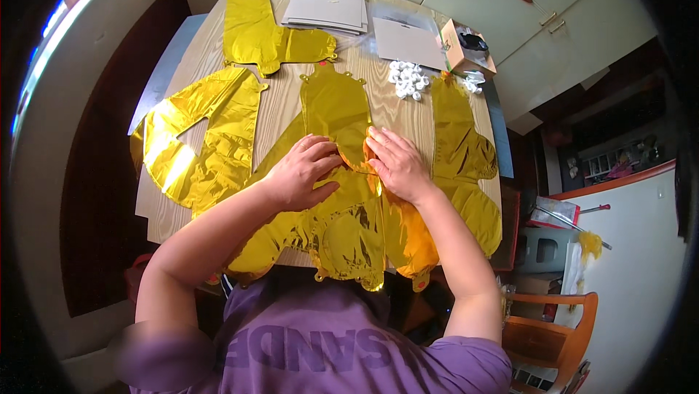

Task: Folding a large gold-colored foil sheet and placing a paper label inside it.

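Observation:
A flat gold foil balloon (336, 106) lies under my hands in the middle of the table, with small tabs and a red spot at its far end. My left hand (306, 170) rests on the crumpled foil, fingers bent over it and thumb apart. Across from it, my right hand (400, 164) lays its fingers and spread thumb along the foil's right edge. Orange reflections show in the shiny surface by both hands. Wrinkled gold foil (353, 241) hangs toward my purple shirt at the near edge. What the fingertips touch underneath is hidden.
More flat gold balloons lie at the far left (247, 26), left (226, 117) and right (462, 146). Grey-white sheets (325, 8), a pale card (409, 41), white rolled pieces (408, 79) and a small open box (466, 48) sit along the far side. A wooden chair (546, 328) stands right.

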Motion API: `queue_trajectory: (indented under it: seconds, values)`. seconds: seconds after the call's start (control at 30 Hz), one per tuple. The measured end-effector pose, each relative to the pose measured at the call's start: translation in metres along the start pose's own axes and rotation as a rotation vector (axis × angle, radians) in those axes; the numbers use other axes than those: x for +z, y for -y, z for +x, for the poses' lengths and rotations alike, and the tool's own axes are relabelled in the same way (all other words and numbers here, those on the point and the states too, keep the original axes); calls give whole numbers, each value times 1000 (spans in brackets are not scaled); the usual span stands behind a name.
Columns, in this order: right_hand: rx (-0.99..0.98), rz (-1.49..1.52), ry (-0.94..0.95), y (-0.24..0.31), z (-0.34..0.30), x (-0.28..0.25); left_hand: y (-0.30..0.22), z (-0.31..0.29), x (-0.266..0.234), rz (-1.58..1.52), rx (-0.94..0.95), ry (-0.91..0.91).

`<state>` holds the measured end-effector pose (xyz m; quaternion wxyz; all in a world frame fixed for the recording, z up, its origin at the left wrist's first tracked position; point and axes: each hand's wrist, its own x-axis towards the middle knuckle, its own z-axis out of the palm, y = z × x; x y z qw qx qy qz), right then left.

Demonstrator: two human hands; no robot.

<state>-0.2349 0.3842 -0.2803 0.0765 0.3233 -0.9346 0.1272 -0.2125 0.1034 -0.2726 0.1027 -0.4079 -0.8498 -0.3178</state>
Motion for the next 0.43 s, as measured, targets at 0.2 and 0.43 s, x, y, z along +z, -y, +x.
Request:
queue_trajectory:
  seconds: [0.2, 0.43]
  values:
    - [-15, -15, 92, 1, -1, -6, -3, 1, -3, -41, -42, 13]
    - [116, -15, 146, 8, -1, -11, 2, -4, -20, -434, -440, -107]
